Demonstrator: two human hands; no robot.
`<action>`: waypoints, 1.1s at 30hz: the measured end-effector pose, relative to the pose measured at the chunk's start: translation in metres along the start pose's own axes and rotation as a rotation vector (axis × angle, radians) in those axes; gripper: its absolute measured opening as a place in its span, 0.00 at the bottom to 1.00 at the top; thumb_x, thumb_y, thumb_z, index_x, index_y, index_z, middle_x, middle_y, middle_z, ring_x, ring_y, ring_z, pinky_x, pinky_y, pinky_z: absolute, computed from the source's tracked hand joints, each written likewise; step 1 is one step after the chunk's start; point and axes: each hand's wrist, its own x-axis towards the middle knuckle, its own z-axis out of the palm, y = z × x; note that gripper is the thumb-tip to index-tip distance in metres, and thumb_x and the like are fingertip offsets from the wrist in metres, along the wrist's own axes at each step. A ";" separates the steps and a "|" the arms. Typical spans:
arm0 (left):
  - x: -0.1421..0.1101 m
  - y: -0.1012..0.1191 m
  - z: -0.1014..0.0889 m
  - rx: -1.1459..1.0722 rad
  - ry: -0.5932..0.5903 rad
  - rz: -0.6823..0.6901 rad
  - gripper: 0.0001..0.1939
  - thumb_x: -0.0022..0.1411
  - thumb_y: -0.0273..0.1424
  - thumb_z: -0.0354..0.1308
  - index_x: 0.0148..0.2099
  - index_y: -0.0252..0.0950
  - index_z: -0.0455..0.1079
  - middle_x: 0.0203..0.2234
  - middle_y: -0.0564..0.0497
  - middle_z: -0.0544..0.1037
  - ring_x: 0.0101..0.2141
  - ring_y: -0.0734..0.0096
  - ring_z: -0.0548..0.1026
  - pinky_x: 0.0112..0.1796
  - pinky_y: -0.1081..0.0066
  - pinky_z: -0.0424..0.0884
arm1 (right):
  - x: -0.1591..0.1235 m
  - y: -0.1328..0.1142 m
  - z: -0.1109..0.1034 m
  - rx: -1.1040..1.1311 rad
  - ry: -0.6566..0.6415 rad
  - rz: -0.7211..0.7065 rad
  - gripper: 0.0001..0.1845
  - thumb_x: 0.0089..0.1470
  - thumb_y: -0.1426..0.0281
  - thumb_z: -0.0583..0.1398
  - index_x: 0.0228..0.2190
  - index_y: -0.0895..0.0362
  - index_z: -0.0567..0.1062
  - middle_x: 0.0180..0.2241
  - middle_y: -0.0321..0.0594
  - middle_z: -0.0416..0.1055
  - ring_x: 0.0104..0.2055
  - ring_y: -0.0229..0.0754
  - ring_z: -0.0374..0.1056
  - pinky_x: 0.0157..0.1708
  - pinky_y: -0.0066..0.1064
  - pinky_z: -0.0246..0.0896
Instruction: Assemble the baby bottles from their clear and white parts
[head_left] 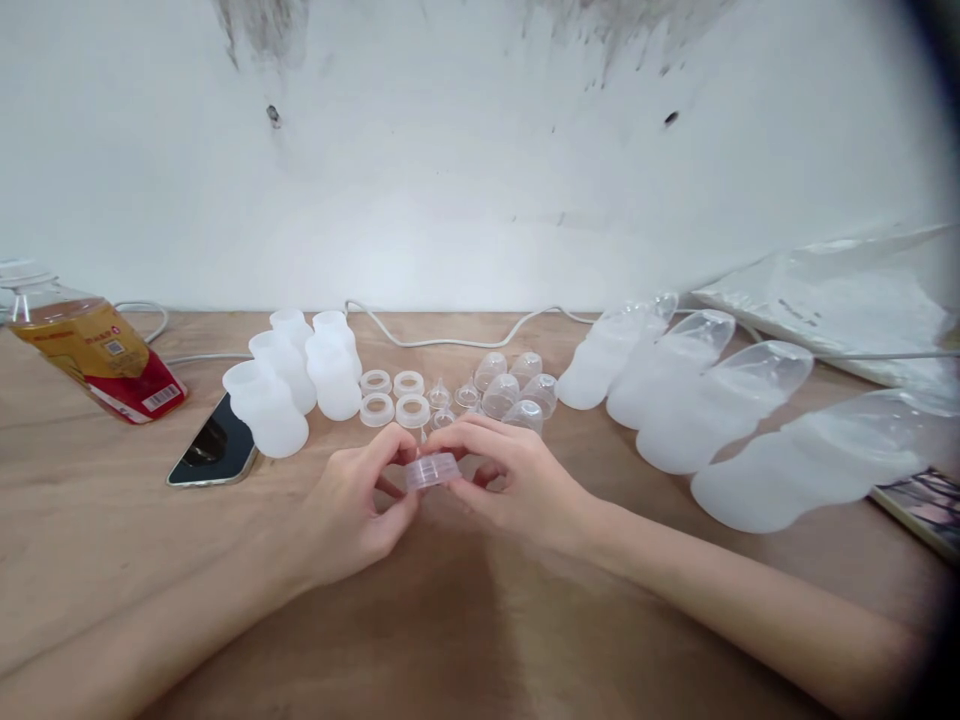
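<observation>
Between my two hands, above the front part of the table, is a translucent baby bottle collar ring (433, 471). My left hand (367, 500) pinches its left side between thumb and fingers. On the opposite side, my right hand (510, 475) grips it the same way. Whether a nipple sits in the ring is hard to make out. Just beyond my hands lie several loose collar rings (376, 409), a few clear silicone nipples (439, 393) and several clear dome caps (499, 395). Open white bottle bodies (334, 370) stand to the left of the rings.
Capped bottles (720, 410) stand in a slanting group at the right. A phone (214, 447) and a drink bottle (105, 350) are at the left. A white cable (450, 343) runs along the wall. A plastic bag (840, 300) lies at the back right.
</observation>
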 end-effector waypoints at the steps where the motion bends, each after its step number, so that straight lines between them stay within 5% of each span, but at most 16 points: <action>1: -0.001 -0.001 0.001 0.048 0.031 0.041 0.06 0.53 0.23 0.49 0.35 0.39 0.57 0.28 0.55 0.73 0.27 0.75 0.73 0.26 0.78 0.69 | -0.001 0.000 0.001 -0.028 0.022 -0.025 0.18 0.45 0.81 0.53 0.38 0.55 0.70 0.35 0.37 0.67 0.30 0.31 0.63 0.24 0.20 0.62; 7: -0.004 -0.003 0.002 0.358 0.124 0.201 0.06 0.51 0.22 0.51 0.32 0.38 0.59 0.18 0.58 0.70 0.18 0.77 0.68 0.19 0.79 0.60 | -0.005 -0.002 0.008 -0.145 0.105 -0.151 0.15 0.46 0.81 0.52 0.36 0.56 0.69 0.30 0.36 0.66 0.26 0.30 0.61 0.25 0.22 0.62; 13: -0.005 0.000 0.003 0.273 0.142 0.131 0.07 0.52 0.22 0.50 0.33 0.38 0.58 0.22 0.57 0.72 0.20 0.76 0.70 0.21 0.79 0.62 | -0.006 -0.003 0.012 -0.082 0.176 -0.079 0.16 0.44 0.81 0.53 0.36 0.55 0.65 0.32 0.36 0.66 0.31 0.33 0.65 0.26 0.21 0.65; 21: -0.008 -0.004 0.009 0.238 0.090 0.121 0.08 0.53 0.20 0.47 0.34 0.38 0.58 0.27 0.53 0.75 0.24 0.74 0.73 0.23 0.78 0.64 | -0.008 -0.004 0.012 -0.046 0.110 0.013 0.20 0.42 0.81 0.54 0.38 0.55 0.61 0.32 0.36 0.66 0.32 0.33 0.66 0.24 0.20 0.65; 30: -0.001 0.009 0.006 0.291 0.239 0.153 0.09 0.51 0.20 0.50 0.32 0.39 0.58 0.27 0.57 0.77 0.23 0.76 0.74 0.22 0.80 0.64 | -0.005 -0.007 0.007 -0.156 0.212 -0.131 0.20 0.44 0.82 0.54 0.39 0.54 0.61 0.32 0.34 0.66 0.31 0.32 0.64 0.27 0.21 0.63; 33: -0.003 0.003 0.008 0.328 0.265 0.185 0.09 0.52 0.20 0.51 0.31 0.39 0.56 0.27 0.56 0.76 0.25 0.76 0.75 0.23 0.81 0.65 | -0.002 -0.009 0.000 -0.086 0.081 -0.082 0.23 0.44 0.81 0.55 0.43 0.54 0.60 0.35 0.37 0.64 0.34 0.34 0.64 0.27 0.22 0.63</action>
